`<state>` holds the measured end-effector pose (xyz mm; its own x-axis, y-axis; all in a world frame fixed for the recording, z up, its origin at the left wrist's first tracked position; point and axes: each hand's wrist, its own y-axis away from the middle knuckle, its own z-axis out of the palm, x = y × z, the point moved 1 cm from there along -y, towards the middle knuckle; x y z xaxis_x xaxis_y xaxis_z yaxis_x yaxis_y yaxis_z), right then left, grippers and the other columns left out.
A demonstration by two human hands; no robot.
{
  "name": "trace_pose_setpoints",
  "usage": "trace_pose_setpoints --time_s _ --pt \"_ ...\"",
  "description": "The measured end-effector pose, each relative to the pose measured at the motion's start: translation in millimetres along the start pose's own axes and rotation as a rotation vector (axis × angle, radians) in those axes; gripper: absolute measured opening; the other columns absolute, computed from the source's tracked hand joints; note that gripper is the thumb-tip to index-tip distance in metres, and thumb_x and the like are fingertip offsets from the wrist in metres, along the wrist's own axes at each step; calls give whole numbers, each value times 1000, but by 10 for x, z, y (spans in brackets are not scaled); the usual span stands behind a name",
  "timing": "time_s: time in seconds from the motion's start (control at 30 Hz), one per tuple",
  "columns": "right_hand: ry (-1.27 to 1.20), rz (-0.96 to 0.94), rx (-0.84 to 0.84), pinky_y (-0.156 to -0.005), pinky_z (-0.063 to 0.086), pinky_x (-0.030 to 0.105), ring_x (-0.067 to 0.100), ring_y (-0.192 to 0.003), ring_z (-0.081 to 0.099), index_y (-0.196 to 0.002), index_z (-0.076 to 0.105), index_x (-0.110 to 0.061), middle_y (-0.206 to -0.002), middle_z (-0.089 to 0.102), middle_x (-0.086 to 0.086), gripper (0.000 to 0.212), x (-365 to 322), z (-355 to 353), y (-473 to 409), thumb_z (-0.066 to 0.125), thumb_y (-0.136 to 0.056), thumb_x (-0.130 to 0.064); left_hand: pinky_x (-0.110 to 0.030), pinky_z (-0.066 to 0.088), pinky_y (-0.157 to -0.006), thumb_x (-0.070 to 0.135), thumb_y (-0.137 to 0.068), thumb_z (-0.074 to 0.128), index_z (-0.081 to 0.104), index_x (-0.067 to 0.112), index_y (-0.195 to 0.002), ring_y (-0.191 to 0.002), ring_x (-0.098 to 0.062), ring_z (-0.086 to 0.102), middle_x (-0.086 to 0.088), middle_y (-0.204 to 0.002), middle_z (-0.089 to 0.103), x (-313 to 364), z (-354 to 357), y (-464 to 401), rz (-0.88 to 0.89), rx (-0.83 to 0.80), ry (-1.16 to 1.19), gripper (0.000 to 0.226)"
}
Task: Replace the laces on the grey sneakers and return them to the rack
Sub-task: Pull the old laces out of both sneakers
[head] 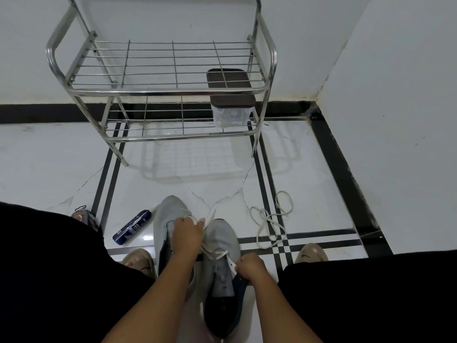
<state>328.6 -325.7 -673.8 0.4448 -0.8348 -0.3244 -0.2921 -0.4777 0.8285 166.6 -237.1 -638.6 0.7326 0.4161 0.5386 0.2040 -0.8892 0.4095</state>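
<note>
Head view: both hands' grip pinches white lace (pixel 217 254); loose lace (pixel 270 220) lies beside sneakers (pixel 220 243).

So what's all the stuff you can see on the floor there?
sneakers: two, grey with dark lining, side by side on the floor between the knees
lace on the sneaker: one, white, part threaded on the right-hand sneaker
loose lace: one, white, tangled on the floor to the right
rack: one, silver metal, two shelves, against the wall
box: one, clear with a dark brown lid, right end of the lower shelf
packet: one, dark blue, on the floor left of the sneakers
slippers: two, beige, by the knees
reddish thing: one, far left, mostly hidden
left hand: pinching the lace ends
right hand: grip on the sneaker's collar
</note>
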Motion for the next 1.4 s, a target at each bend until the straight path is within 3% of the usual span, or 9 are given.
trace_pose_setpoints --time_s 0.17,0.33,0.5,0.57,0.77,0.93,1.13,1.27,1.4 --pt "-98 77 -93 -76 59 40 27 -86 65 -78 58 -11 -91 64 17 13 10 -18 -91 68 -70 -7 -39 47 -73 21 -73 77 50 7 -112 -94 -30 54 -13 -110 53 67 167 454 229 185 -203 49" --pt "-140 62 -94 -72 57 40 27 -80 64 -82 62 -4 -84 62 18 11 -21 -62 14 68 -73 -1 -33 48 -82 34 -90 55 50 13 -118 -110 -25 58 -6 -118 59 -177 407 559 179 -251 -479 35" --pt "-33 51 -70 -56 55 21 27 -102 66 -91 63 -10 -111 67 14 10 -18 -53 28 63 -82 -13 -34 51 -82 22 -95 42 60 7 -103 -100 -29 63 -12 -107 66 -270 361 587 37 -155 -259 24" --pt "6 -13 -19 -72 54 24 26 -108 64 -109 65 -9 -117 66 12 25 -43 -39 53 56 -87 -16 -33 50 -80 25 -94 47 67 6 -100 -100 -30 64 -13 -104 69 -247 304 543 -32 -187 -202 29" --pt "153 -346 86 -83 45 26 24 -107 59 -106 66 -25 -119 57 3 31 -300 149 118 50 -85 -9 -30 53 -77 21 -88 58 73 10 -86 -91 -26 67 -9 -93 73 -272 268 478 -118 -266 -102 18" --pt "380 -453 113 -83 50 30 22 -98 58 -97 67 -21 -102 47 0 18 -263 293 78 56 -88 -31 -28 50 -74 17 -85 62 68 16 -70 -90 -26 67 -8 -90 73 -262 222 498 -143 -288 -62 16" --pt "-103 -226 206 -75 56 40 28 -82 65 -83 62 -9 -87 66 13 37 -119 -199 -33 53 -93 -43 -29 51 -80 18 -85 63 72 15 -79 -94 -26 67 -9 -95 73 -279 234 478 -160 -301 -29 11" --pt "213 -378 160 -81 51 31 22 -88 63 -64 59 -19 -81 65 1 23 -316 -97 -9 59 -85 -29 -24 45 -71 18 -83 67 69 11 -74 -92 -25 67 -11 -94 72 -280 263 488 -145 -331 9 12" --pt "590 -398 138 -101 39 35 24 -120 49 -102 72 -22 -117 64 0 25 -402 172 99 51 -88 -26 -22 37 -65 14 -84 65 59 14 -61 -91 -26 66 -14 -91 71 -297 263 486 -158 -328 21 25"
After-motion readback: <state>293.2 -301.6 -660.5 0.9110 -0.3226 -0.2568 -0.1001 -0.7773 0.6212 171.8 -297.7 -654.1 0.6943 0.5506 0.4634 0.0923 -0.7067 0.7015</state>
